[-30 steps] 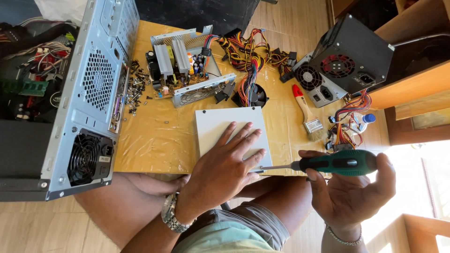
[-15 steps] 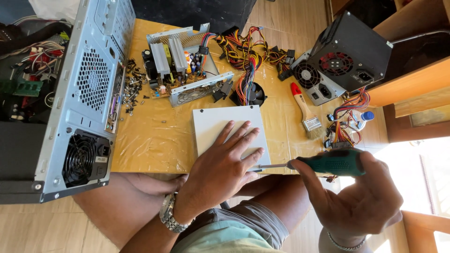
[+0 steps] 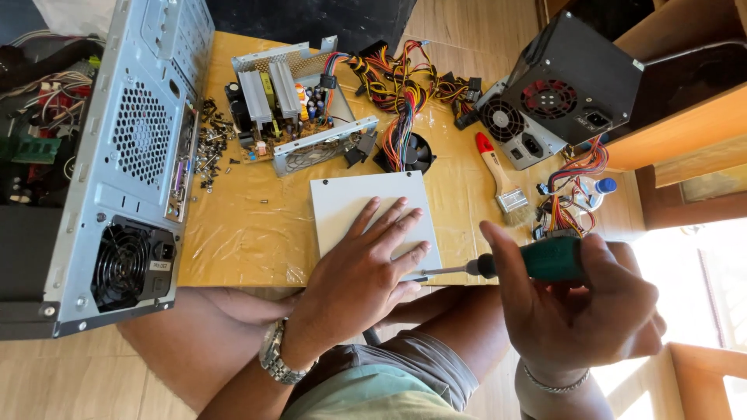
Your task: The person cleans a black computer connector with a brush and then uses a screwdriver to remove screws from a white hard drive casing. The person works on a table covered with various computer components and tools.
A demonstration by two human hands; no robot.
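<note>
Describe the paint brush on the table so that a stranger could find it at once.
Start at the yellow plastic-covered table and go to the two grey power supply boxes at its far right. Just beside them lies the flat paint brush, the only thing there with a wooden handle and red tip.

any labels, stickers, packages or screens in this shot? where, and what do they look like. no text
Sticker: small white rectangle, dark print, beside the fan grille on the grey computer case's rear, lower left.
Bottle: clear plastic, blue cap, lying among wires at the table's right edge; no label can be made out.
No screens or signs in view.
</note>
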